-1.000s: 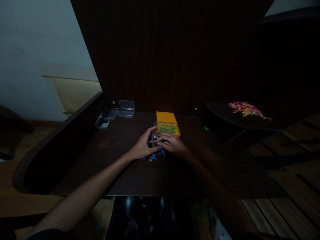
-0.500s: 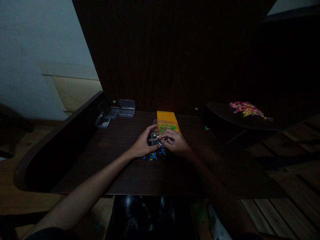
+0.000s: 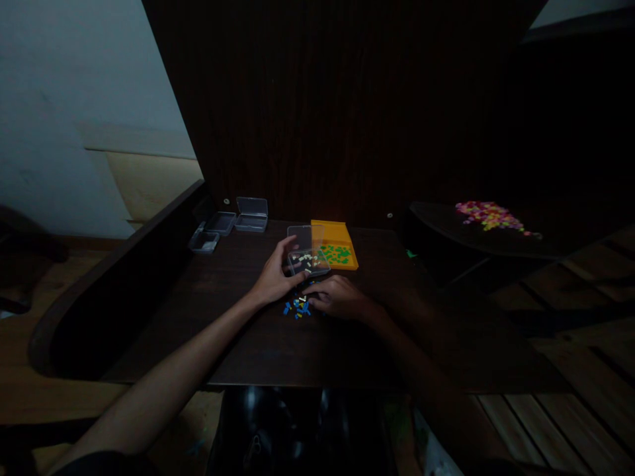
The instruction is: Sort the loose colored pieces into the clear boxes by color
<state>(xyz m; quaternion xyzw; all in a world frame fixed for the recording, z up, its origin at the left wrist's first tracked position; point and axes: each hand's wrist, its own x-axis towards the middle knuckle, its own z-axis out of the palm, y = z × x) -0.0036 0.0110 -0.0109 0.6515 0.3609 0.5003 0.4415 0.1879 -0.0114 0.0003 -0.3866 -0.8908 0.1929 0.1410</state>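
Note:
My left hand (image 3: pixel 274 276) is closed around the near left side of a clear plastic box (image 3: pixel 325 269), its hinged lid (image 3: pixel 305 233) standing up at the back. Several small white pieces (image 3: pixel 308 270) lie inside the box. Just nearer to me on the table is a small loose pile of blue pieces (image 3: pixel 287 308) mixed with yellow and white ones. My right hand (image 3: pixel 340 297) reaches into that pile, thumb and forefinger a little apart, fingertips close to a white piece (image 3: pixel 302 299). The hand itself covers part of the pile.
Behind the box stands an open orange case (image 3: pixel 352 264) holding green pieces (image 3: pixel 342 255). Clear boxes (image 3: pixel 251 221) sit at the back left of the dark table (image 3: pixel 248 360). A side shelf (image 3: pixel 431 221) at the right carries a heap of pink and yellow bits (image 3: pixel 489 216).
My right hand has come out of the clear box, down toward the loose pile. The box in my left hand has shifted left, uncovering more of the orange case.

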